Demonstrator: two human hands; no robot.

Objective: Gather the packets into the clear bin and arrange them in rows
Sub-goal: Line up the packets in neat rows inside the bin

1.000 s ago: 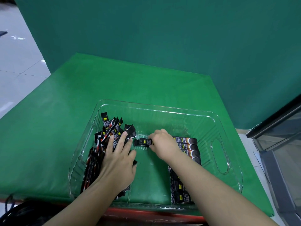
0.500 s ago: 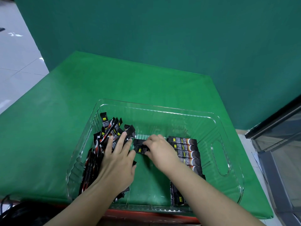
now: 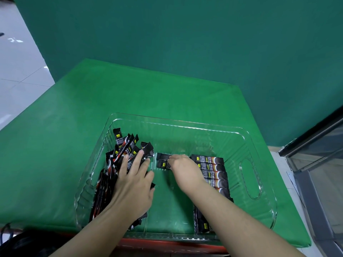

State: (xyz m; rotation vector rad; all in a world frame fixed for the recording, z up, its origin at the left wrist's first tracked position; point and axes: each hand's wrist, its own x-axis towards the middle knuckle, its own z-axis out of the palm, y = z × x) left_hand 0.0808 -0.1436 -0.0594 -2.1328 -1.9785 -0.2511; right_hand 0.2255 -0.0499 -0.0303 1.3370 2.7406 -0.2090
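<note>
- The left hand [image 3: 134, 184] lies flat, fingers straight, on a messy heap of black stick packets [image 3: 118, 164] inside the clear plastic bin [image 3: 248, 175].
- The right hand [image 3: 182, 166] pinches two black packets [image 3: 163, 161] mid-bin, beside the neat row of black packets [image 3: 213, 169].

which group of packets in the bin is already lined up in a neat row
The row of packets on the right side of the clear bin, lying flat and parallel. The pile under the left hand is jumbled, its packets fanning out at angles.
</note>
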